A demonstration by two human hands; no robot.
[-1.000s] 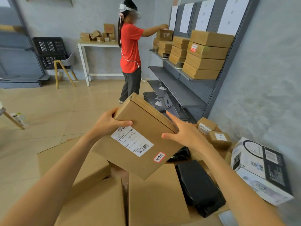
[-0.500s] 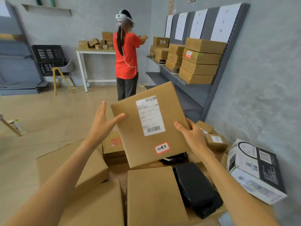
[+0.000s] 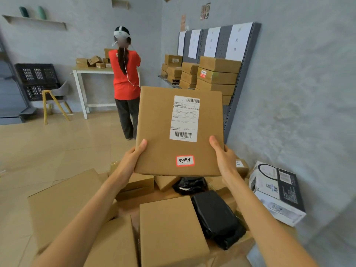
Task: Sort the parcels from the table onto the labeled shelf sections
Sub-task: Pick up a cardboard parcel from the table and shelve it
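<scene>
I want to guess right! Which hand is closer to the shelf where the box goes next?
The right hand, probably. It grips the box on the side toward the shelf along the right wall. The left hand holds the far side.

Grey textured walls [image 3: 289, 74] above a pale tan tiled floor [image 3: 48, 147], evenly lit. Against the far wall, a white-legged bench [image 3: 81, 89] with a light top. To its left, a grey chair on yellow wooden legs [image 3: 55, 101], backed by 2 stacked black plastic crates [image 3: 36, 81]. High on the far wall, a thin shelf [image 3: 34, 22] carrying 2 green vases [image 3: 32, 12]. On the right wall, a grey pegboard panel [image 3: 223, 39]. Small posters [image 3: 205, 11] pinned above it.
</scene>
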